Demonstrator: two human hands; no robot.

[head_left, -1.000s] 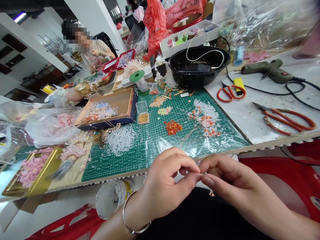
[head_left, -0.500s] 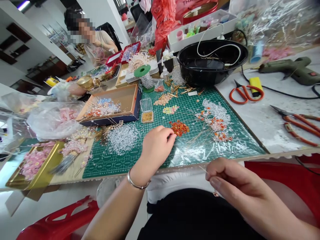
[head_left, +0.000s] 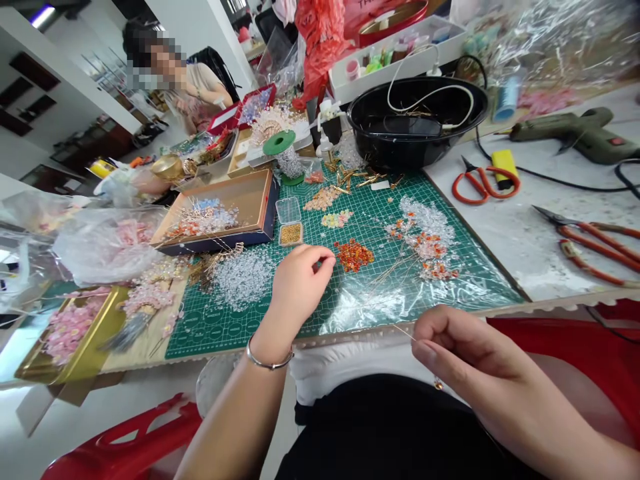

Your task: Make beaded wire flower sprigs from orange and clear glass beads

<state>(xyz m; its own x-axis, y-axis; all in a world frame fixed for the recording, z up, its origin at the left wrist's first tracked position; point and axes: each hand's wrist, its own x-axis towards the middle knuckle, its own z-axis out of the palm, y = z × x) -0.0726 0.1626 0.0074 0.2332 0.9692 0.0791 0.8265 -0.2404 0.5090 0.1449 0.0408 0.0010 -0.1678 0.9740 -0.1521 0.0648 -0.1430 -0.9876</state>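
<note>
My left hand point(head_left: 300, 287) hangs just above the green cutting mat point(head_left: 240, 333), its fingertips pinched together close to a pile of orange beads point(head_left: 353, 256). Whether a bead sits between those fingertips is too small to tell. A silver bangle point(head_left: 270, 360) circles the left wrist. My right hand point(head_left: 463, 347) is near the mat's front edge, pinching a thin wire point(head_left: 404, 333) whose tip points left. A small amber bead point(head_left: 439, 383) dangles below the fingers. A heap of clear beads point(head_left: 243, 279) lies left of my left hand.
Wired bead sprays point(head_left: 425, 243) and gold pins point(head_left: 350, 179) lie on the mat. Beyond it stand a black bowl point(head_left: 415, 117) and a brown box point(head_left: 215, 213). Orange-handled scissors point(head_left: 485, 185), shears point(head_left: 590, 245) and a glue gun point(head_left: 570, 133) lie right. A co-worker point(head_left: 185, 87) sits far left.
My left hand has left my right hand and moved forward over the mat to the orange beads. My right hand has drawn apart, holding the wire. The view has swung slightly.
</note>
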